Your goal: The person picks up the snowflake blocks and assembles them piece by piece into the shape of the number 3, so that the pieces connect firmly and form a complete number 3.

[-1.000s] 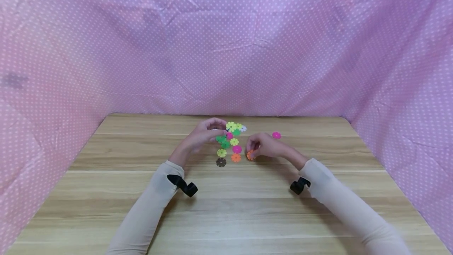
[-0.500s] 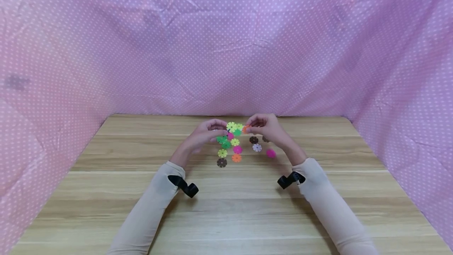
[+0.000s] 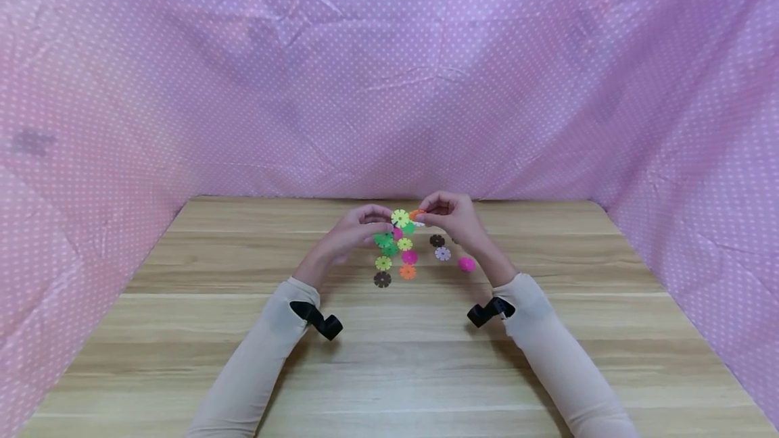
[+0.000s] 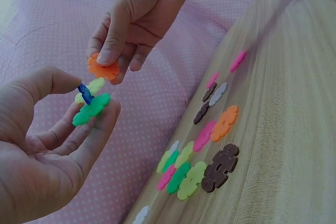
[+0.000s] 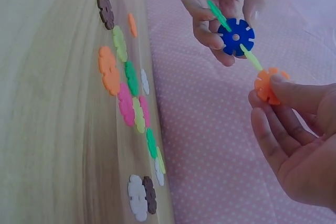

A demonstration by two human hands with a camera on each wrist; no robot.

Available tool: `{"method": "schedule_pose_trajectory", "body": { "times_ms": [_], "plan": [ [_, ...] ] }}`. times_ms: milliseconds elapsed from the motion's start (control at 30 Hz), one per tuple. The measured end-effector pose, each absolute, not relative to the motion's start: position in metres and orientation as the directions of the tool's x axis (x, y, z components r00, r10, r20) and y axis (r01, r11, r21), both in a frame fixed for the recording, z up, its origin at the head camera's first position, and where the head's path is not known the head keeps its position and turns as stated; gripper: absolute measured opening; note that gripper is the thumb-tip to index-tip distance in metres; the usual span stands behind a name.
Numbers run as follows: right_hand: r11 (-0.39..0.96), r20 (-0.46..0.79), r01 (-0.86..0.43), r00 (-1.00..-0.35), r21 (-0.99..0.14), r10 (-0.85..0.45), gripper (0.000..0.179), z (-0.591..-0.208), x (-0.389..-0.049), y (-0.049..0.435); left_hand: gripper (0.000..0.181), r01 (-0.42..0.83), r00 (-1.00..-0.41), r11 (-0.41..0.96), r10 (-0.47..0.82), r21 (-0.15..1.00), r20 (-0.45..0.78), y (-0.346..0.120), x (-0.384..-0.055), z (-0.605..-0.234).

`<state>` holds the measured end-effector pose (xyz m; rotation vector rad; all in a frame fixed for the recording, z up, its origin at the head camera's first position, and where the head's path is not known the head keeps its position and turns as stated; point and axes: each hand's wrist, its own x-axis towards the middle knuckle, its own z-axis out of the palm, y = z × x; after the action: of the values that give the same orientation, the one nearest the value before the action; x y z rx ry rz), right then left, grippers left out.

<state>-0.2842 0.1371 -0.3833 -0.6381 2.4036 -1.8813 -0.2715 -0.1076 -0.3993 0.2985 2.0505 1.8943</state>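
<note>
My left hand (image 3: 356, 230) is raised over the table, pinching a small chain of notched plastic snowflake discs between thumb and fingers. In the right wrist view the chain shows a green disc (image 5: 218, 13), a blue disc (image 5: 229, 43) and a yellow disc (image 5: 251, 57), slotted together at angles. Opposite it, my right hand (image 3: 450, 216) pinches an orange disc (image 5: 266, 88) between thumb and forefinger. The orange disc's edge meets the free end of the yellow one. Both hands are well above the loose discs in the left wrist view.
Loose discs lie on the wooden table (image 3: 389, 357) below the hands: brown (image 3: 382, 280), orange (image 3: 408, 272), pink (image 3: 410, 257), and several green and yellow. Farther right are a white disc (image 3: 442, 254) and a pink disc (image 3: 466, 263). Pink dotted cloth (image 3: 389, 86) hangs behind.
My right hand has lifted the orange disc off the table and brought it up and leftward to the chain. The left hand has stayed nearly in place with the chain.
</note>
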Motion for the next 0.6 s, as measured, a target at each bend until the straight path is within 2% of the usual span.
{"method": "schedule_pose_trajectory", "body": {
  "times_ms": [300, 600],
  "plan": [
    [0.207, 0.259, -0.338, -0.907, -0.918, -0.332, 0.015, -0.3845, -0.2817, 0.1352, 0.033, -0.083, -0.918, 0.084, 0.382, 0.993, -0.109, -0.1052, -0.2711, -0.3967],
    [0.189, 0.297, -0.369, -0.898, -0.910, -0.323, 0.013, -0.3844, -0.2788, 0.1307, 0.034, -0.049, -0.941, 0.076, 0.332, 0.996, -0.072, -0.0984, -0.2674, -0.3989]
  ]
}}
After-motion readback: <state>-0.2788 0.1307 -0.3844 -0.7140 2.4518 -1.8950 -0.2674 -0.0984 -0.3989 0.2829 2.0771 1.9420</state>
